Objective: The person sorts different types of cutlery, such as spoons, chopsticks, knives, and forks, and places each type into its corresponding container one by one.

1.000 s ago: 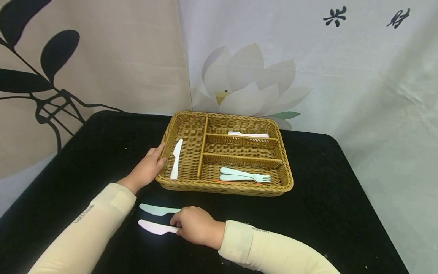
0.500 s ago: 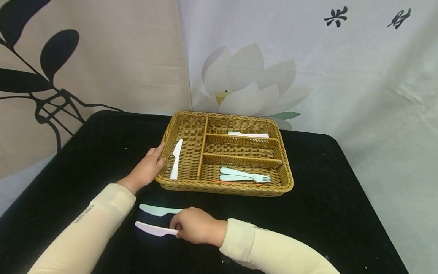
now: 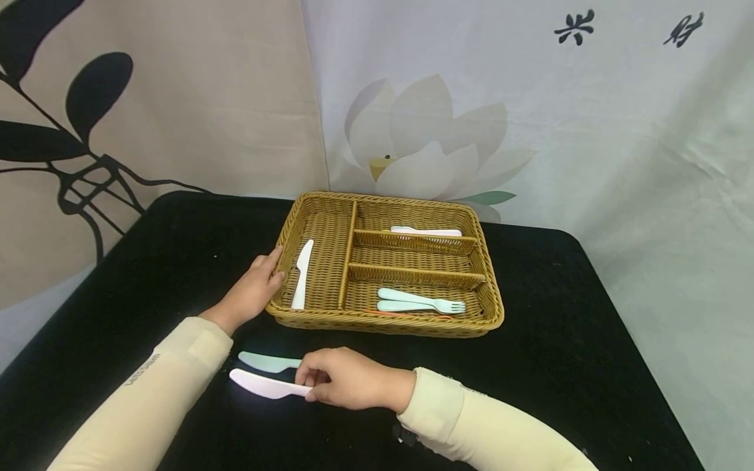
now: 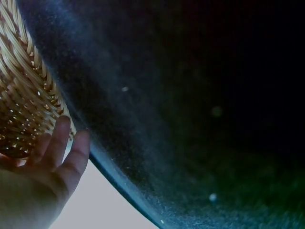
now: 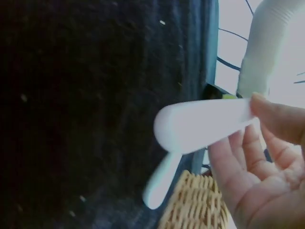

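In the head view my right hand (image 3: pixel 353 379) pinches a pale pink knife (image 3: pixel 265 384) between thumb and fingers, its blade pointing left. The right wrist view shows the knife's broad handle end (image 5: pixel 200 125) sticking out from the fingertips. Just behind it a mint green knife (image 3: pixel 268 362) lies on the black table, its handle partly hidden by my right hand. My left hand (image 3: pixel 250 294) rests against the left side of a wicker basket (image 3: pixel 389 320), its fingers (image 4: pixel 57 143) extended along the woven wall in the left wrist view.
Dividers split the basket into compartments. A white knife (image 3: pixel 302 275) lies in the long left one. Mint cutlery, including a fork (image 3: pixel 442 305), lies in the front right one, and pale pink and white cutlery (image 3: pixel 427 231) in the back one. A printed cloth (image 3: pixel 589 131) hangs behind the table.
My right hand has risen slightly and turned with the pink knife, whose blade has come closer to the mint knife in view. The left hand and basket have stayed in place.
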The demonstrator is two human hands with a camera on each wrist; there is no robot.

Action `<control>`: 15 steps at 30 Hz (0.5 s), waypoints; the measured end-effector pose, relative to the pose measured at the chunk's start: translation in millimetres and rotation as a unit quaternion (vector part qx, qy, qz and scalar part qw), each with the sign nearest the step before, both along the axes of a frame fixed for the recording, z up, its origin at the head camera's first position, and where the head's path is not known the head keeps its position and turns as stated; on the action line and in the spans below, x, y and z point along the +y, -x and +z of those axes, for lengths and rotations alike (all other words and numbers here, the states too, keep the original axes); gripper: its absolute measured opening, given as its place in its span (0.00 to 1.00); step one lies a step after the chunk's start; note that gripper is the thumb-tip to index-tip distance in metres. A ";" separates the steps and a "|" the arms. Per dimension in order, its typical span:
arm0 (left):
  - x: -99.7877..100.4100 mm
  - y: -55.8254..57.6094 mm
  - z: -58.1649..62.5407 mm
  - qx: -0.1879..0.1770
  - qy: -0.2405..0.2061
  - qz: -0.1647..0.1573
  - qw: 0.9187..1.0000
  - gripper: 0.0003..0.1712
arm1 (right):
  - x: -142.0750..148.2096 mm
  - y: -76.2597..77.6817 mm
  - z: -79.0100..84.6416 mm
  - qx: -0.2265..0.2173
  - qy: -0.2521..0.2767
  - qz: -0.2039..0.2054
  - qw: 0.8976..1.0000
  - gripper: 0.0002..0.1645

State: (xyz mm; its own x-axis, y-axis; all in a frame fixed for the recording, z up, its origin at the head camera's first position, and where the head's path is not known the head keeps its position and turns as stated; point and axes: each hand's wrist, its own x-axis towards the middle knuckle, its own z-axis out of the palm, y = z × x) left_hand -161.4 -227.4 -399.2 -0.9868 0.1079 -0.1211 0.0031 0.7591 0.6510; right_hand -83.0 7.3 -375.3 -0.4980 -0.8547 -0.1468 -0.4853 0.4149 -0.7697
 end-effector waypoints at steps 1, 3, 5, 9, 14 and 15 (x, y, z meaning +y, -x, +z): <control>-0.2 -0.1 -0.2 0.004 0.001 -0.001 1.000 0.36 | 0.7 0.8 1.9 -0.007 0.007 -0.006 1.000 0.07; -0.8 0.1 -0.7 0.012 0.002 -0.004 1.000 0.36 | 1.6 2.5 5.7 -0.019 0.022 -0.023 0.999 0.06; -1.2 0.5 -1.1 0.019 0.003 -0.008 1.000 0.35 | 1.7 5.0 9.6 -0.024 0.035 -0.041 0.998 0.06; -1.3 1.1 -1.6 0.013 -0.003 -0.009 1.000 0.36 | 0.8 10.9 18.0 -0.036 0.068 -0.072 0.994 0.07; 0.5 -0.8 -2.8 0.016 -0.039 -0.006 0.999 0.36 | -3.2 20.9 24.2 -0.065 0.115 -0.113 0.985 0.08; 0.9 -1.5 -3.1 0.024 -0.051 -0.011 0.998 0.36 | -4.5 23.2 24.7 -0.071 0.124 -0.123 0.982 0.08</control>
